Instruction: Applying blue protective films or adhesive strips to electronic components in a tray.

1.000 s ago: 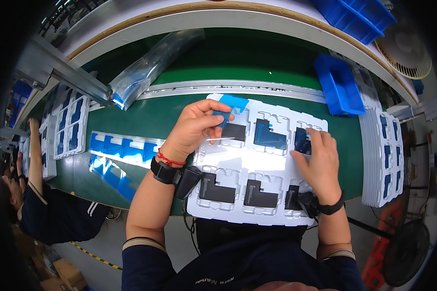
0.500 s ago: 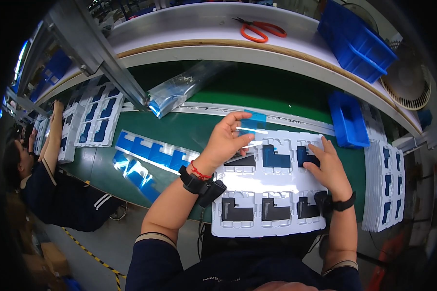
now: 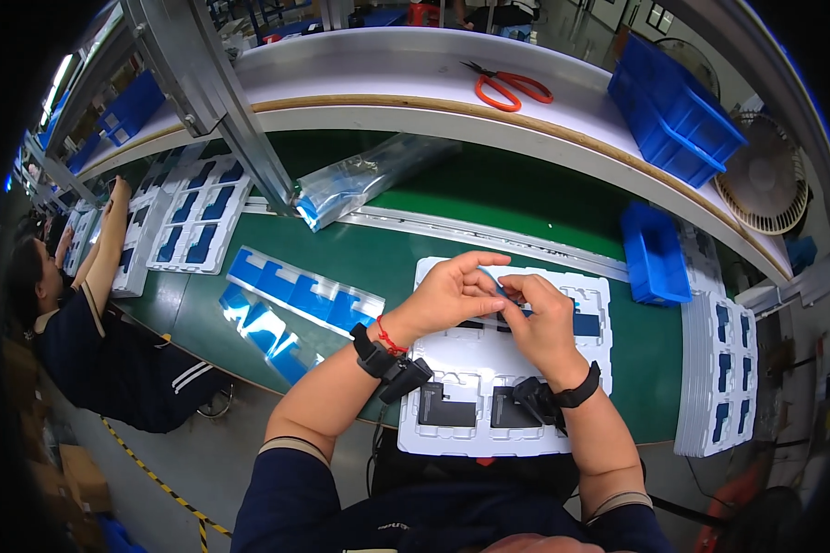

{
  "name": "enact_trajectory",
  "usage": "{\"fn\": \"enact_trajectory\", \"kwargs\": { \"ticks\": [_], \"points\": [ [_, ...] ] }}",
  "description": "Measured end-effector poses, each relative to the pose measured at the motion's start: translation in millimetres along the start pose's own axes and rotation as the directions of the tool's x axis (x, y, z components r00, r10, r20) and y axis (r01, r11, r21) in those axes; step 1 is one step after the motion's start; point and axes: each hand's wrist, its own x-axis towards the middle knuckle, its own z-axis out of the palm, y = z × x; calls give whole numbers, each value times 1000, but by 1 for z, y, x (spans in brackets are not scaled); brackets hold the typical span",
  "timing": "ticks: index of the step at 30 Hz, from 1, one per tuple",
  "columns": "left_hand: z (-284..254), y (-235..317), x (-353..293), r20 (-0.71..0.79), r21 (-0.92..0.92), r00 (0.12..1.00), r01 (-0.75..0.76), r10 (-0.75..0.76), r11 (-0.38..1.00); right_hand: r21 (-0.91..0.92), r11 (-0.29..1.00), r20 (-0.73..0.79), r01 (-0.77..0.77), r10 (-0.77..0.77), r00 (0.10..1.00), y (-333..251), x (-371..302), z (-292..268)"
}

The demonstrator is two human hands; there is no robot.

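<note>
Both hands meet above the far half of a white plastic tray (image 3: 466, 358). My left hand (image 3: 452, 300) is closed in a pinch on a small piece of blue film (image 3: 496, 274). My right hand (image 3: 546, 323) pinches at the same film from the other side; its fingers partly hide the film. In the tray's moulded pockets lie flat L-shaped black batteries (image 3: 447, 407), with another black battery (image 3: 515, 409) partly behind my right wrist device. At the far right of the tray, a battery with a blue face (image 3: 585, 324) shows. My hands cover the other far pockets.
Left of the tray lie strips of blue film (image 3: 290, 290) on the green table (image 3: 360, 244). Stacked trays (image 3: 717, 378) and a blue bin (image 3: 655, 253) stand at right. Behind are a clear bag (image 3: 364, 180) and a shelf with red-handled pliers (image 3: 507, 88). A co-worker (image 3: 111, 323) sits at left.
My right hand has left the tray's far right battery and moved left to meet my left hand. The blue film has come down and nearer, now between both hands. The view has shifted slightly.
</note>
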Motion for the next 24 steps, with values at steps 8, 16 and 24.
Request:
{"fn": "enact_trajectory", "kwargs": {
  "ticks": [8, 16, 24],
  "points": [
    [3, 13, -3, 118, 408, 992, -96, 52, 908, 410, 812, 253, -415, 336, 907, 23, -2, -13],
    [-18, 2, 4, -206, 196, 978, -1, 42, 981, 780, 405, 188, -477, 575, 796, 57, 5, -29],
    [-46, -2, 7, -520, -120, 853, -28, -39, 992, 929, 268, 9, -255, 673, 740, 57, 7, -38]
  ]
}}
